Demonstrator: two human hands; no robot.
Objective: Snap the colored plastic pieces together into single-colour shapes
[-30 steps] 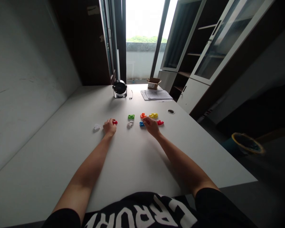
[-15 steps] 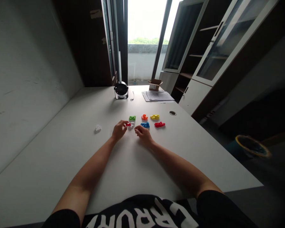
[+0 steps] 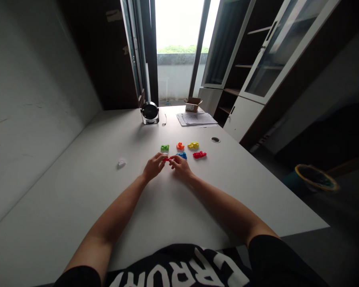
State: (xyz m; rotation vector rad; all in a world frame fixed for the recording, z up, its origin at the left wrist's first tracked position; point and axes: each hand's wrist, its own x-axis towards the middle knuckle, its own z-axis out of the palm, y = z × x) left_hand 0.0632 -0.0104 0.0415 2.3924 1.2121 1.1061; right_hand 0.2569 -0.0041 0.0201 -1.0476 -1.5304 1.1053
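We see the left hand (image 3: 153, 166) and right hand (image 3: 181, 166) pinching a small red plastic piece (image 3: 166, 159) between them, though it's too small to be sure. A careless right-hand drift could knock the blue plastic piece (image 3: 182, 155) just beside it.

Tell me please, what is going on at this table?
A person at a white table has both hands together. The left hand and right hand meet at a small red piece. Just beyond lie a green piece, an orange piece, a yellow piece, a blue piece and a second red piece. A white piece lies apart to the left.
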